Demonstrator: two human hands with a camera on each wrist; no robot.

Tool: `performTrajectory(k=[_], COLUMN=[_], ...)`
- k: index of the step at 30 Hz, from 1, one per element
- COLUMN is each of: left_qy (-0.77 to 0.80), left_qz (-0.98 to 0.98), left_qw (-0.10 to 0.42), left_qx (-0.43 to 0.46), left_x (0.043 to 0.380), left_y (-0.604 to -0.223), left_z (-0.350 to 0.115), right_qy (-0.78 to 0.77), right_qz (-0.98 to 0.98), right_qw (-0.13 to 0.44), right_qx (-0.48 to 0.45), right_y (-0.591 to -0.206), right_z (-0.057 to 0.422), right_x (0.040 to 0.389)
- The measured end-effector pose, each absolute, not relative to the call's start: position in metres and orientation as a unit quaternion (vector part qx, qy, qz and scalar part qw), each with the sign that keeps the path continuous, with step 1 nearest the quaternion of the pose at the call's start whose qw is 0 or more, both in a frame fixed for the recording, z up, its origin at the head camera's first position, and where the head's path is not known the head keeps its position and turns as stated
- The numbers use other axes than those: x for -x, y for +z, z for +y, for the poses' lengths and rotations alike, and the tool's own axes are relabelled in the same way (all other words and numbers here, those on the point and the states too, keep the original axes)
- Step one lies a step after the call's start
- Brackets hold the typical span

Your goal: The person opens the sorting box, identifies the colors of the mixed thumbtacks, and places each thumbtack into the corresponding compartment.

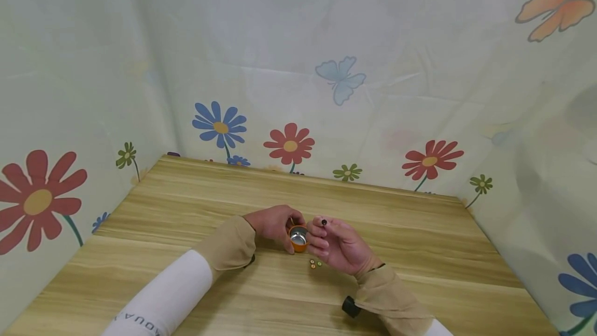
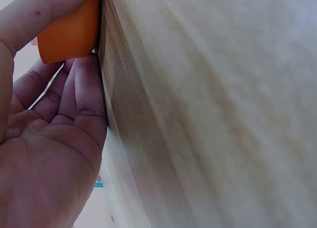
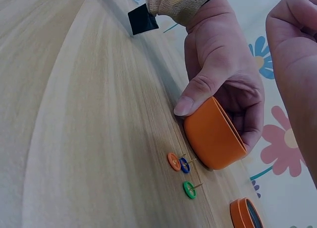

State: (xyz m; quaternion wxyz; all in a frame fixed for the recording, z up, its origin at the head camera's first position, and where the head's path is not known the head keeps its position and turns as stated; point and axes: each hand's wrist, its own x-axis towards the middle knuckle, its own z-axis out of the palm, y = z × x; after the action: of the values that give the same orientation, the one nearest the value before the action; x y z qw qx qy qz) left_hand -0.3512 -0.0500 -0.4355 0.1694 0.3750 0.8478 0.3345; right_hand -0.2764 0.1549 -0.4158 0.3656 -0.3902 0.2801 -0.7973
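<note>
My left hand point(image 1: 275, 224) holds a small orange cup point(image 1: 299, 245) with a shiny metal inside, thumb on one side and fingers on the other. In the left wrist view the cup's orange wall point(image 2: 69, 34) stands between thumb and fingers, at the tabletop. My right hand point(image 1: 342, 245) is raised just right of the cup and pinches a small black round piece point(image 1: 324, 222) at its fingertips; its kind is too small to tell. On the table beside the cup lie an orange thumbtack point(image 3: 174, 161), a blue thumbtack point(image 3: 184, 165) and a green thumbtack point(image 3: 189, 190), pins sticking out.
Another orange round container or lid point(image 3: 242, 214) lies on the table near the cup, partly cut off by the right wrist view's edge. The wood-grain table point(image 1: 224, 196) is enclosed by a flower-printed white curtain point(image 1: 261, 40). Black wrist devices point(image 1: 351, 307) sit under the sleeves.
</note>
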Motion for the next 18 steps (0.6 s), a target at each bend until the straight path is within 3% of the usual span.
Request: performTrajectory(k=[18], left_qy=[0.337], left_qz=[0.847], left_qw=[0.168], left_qx=[-0.375], left_x=[0.3514], left_y=[-0.4361], left_z=[-0.0498], right_qy=[-0.783], right_qz=[0.396], right_qw=[0.308], right_qx=[0.368], right_y=[-0.4057], right_z=[0.1570], right_x=[0.2758])
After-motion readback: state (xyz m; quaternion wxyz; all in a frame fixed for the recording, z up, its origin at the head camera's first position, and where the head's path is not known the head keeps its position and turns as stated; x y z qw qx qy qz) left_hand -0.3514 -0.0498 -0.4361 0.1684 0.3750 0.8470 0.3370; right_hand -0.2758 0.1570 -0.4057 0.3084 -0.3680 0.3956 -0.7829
